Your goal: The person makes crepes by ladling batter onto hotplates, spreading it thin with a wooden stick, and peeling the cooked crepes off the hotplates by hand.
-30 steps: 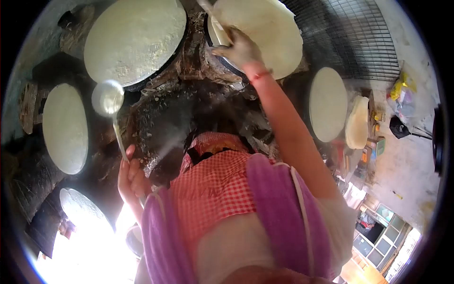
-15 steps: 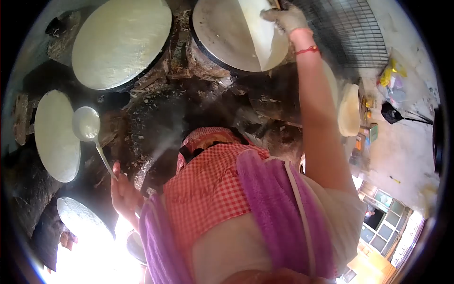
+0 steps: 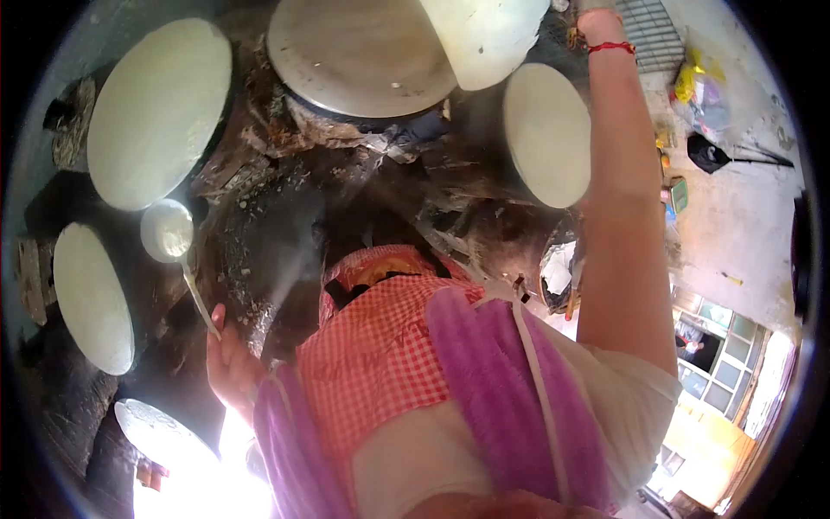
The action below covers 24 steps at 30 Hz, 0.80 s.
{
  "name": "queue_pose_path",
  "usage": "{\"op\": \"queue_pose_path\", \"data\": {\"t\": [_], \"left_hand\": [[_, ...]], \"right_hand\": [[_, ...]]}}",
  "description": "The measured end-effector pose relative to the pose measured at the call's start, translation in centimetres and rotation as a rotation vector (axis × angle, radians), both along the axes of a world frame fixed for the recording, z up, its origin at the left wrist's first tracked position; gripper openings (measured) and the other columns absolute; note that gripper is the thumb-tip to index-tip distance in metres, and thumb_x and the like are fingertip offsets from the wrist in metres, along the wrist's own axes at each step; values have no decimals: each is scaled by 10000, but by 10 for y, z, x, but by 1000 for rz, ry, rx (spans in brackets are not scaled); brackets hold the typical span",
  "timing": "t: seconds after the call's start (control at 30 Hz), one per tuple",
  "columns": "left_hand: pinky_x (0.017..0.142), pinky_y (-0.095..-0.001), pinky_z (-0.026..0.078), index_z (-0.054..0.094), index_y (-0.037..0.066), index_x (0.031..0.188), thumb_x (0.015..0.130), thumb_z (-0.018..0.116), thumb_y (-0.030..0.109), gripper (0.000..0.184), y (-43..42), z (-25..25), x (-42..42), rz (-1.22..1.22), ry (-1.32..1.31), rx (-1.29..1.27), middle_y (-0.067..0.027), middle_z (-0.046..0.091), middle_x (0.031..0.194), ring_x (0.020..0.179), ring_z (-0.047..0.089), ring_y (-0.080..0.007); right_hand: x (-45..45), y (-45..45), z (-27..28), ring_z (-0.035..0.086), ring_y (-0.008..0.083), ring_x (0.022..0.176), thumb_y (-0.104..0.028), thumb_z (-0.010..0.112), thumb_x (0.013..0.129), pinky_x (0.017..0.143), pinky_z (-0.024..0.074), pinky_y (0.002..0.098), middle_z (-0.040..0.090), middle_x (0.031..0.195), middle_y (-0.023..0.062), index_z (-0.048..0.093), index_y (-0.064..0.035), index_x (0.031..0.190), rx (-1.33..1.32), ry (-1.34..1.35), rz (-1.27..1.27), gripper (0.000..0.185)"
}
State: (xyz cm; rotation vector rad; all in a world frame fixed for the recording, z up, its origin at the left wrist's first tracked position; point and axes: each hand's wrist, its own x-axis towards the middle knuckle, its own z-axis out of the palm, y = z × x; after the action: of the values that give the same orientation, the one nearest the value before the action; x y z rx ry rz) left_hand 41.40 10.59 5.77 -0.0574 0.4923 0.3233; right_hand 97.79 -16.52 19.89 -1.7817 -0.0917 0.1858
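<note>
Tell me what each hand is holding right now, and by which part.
The left hand holds the ladle by its handle. The right hand is mostly cut off at the picture's top edge, so its hold cannot be told.

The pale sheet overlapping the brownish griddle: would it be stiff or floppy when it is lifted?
The pale sheet is probably floppy, as it looks broad and thin. It may tear easily: its right edge looks slightly ragged.
</note>
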Motion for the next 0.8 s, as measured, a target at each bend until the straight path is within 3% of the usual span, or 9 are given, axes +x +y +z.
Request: {"op": "queue_pose_path", "data": {"t": [0.17, 0.27, 0.4, 0.43, 0.47, 0.63, 0.7, 0.73, 0.8], "left_hand": [[375, -220, 305, 305, -52, 1371, 1046, 258, 188, 406, -47, 15, 23, 19, 349, 255, -1, 309, 689, 456, 264, -56], [391, -254, 319, 261, -37, 1395, 1048, 269, 228, 437, -93, 22, 48, 26, -196, -74, 0, 315, 690, 465, 272, -71], [425, -256, 340, 224, -41, 1417, 1031, 321, 266, 503, -159, 31, 90, -91, -241, 10, 3, 328, 683, 462, 293, -77], [428, -256, 346, 221, -43, 1418, 1026, 334, 269, 514, -172, 32, 100, -95, -245, -3, 5, 333, 682, 460, 298, -76], [432, -256, 352, 219, -45, 1420, 1021, 346, 271, 525, -184, 33, 108, -91, -251, -17, 8, 338, 680, 458, 302, -76], [450, -255, 382, 209, -55, 1427, 996, 409, 284, 583, -229, 45, 139, -41, -264, -51, 18, 363, 671, 448, 323, -73], [457, -254, 395, 204, -58, 1430, 986, 434, 289, 609, -242, 50, 146, -25, -291, -61, 22, 373, 667, 444, 332, -72], [460, -254, 401, 202, -60, 1432, 981, 446, 291, 621, -248, 53, 150, -21, -305, -64, 24, 378, 666, 441, 336, -71], [467, -253, 413, 198, -64, 1435, 971, 471, 296, 648, -259, 55, 159, -10, -338, -78, 28, 388, 662, 437, 345, -70]], "right_hand": [[24, -152, 49, 408, 42, 361, -41, 711, 752, 308, 304, 167, 525, 554, -65, 622, -138, 913, 106, -23, -277, 208], [6, -267, 68, 390, 48, 325, -65, 722, 756, 287, 302, 180, 491, 495, -76, 614, -151, 814, 248, -144, -501, 149], [16, -481, 48, 458, 55, 327, -69, 726, 767, 287, 346, 177, 502, 450, -81, 533, -189, 618, 705, 151, -410, 272], [16, -539, 28, 560, 82, 446, -25, 725, 751, 402, 459, 198, 595, 572, -44, 615, -136, 732, 757, 140, -454, 158], [7, -588, -6, 599, 115, 555, -147, 686, 799, 490, 498, 245, 645, 725, -12, 633, -116, 908, 685, 50, -561, 125], [-47, -677, -134, 338, 128, 341, -508, 534, 898, 334, 262, 257, 401, 446, -32, 643, -113, 1040, 598, 36, -985, 433], [-63, -739, -221, 528, 165, 464, -273, 673, 852, 374, 420, 304, 614, 693, 12, 634, -121, 1034, 856, 79, -955, 241], [-91, -686, -203, 618, 195, 651, -73, 690, 801, 522, 527, 327, 649, 869, 42, 627, -122, 1002, 886, 51, -938, 217], [-79, -751, -291, 634, 238, 834, 17, 682, 769, 672, 549, 350, 656, 960, 64, 614, -124, 1052, 422, -67, -954, 324]]}}
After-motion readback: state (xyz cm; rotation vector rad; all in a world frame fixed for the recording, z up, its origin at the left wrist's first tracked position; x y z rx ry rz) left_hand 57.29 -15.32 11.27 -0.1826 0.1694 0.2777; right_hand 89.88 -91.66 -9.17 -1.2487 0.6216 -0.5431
